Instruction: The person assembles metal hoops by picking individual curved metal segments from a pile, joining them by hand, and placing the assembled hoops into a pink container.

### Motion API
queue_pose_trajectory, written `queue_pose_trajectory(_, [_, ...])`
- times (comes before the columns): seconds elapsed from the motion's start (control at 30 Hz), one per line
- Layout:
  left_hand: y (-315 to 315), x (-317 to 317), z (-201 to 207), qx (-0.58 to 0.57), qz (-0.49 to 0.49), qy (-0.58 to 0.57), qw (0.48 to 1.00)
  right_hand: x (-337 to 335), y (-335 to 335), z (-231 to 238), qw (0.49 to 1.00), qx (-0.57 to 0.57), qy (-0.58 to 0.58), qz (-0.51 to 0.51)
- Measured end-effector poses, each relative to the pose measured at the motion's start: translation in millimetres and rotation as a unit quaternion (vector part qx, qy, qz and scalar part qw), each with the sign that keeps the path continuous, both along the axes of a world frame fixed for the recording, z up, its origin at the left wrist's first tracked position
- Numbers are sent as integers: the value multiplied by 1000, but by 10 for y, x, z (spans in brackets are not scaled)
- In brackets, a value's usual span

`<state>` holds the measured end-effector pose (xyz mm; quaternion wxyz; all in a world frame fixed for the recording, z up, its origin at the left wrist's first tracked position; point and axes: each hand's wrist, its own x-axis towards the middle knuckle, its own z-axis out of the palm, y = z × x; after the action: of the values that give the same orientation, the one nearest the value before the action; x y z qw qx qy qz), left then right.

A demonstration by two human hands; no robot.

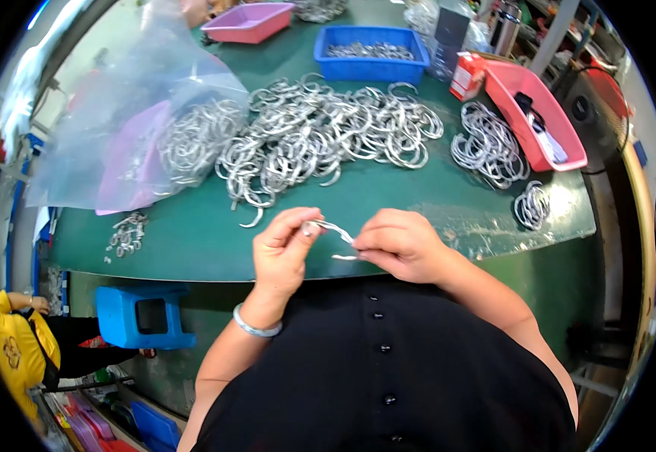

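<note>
Over the near edge of the green table (192, 241), both my hands are closed on one curved, silvery metal ring (335, 228) with an open gap. My left hand (281, 245) pinches one end between thumb and fingertips. On the other side, the fingers of my right hand (403, 242) grip the ring near its bend, and a loose end points back to the left below them. Just beyond lies a large heap of similar open metal rings (328, 124). Two smaller bunches, a larger bunch (490, 147) and a little bunch (531, 206), rest at the right.
Small metal parts (127, 235) lie at the left. A clear plastic bag (147, 68) covers a purple tray (126, 162) and more rings. Behind stand a blue tray (373, 73) and a pink tray (249, 26); another pink tray (535, 143) is right. A person (19, 346) is beside a blue stool (143, 316).
</note>
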<state>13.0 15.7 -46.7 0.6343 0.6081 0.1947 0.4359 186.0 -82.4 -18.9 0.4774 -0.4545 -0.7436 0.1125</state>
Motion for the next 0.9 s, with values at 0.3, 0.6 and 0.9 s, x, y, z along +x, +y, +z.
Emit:
queue_pose_trajectory(0.3, [395, -320, 572, 90, 19, -33, 995, 52, -36, -3, 998, -47, 15, -50])
queue_pose_trajectory(0.6, [1051, -821, 2283, 402, 363, -52, 839, 91, -44, -73, 996, -48, 31, -66])
queue_pose_trajectory(0.9, [1856, -1299, 2827, 295, 376, 229, 848, 75, -74, -66, 998, -41, 24, -47])
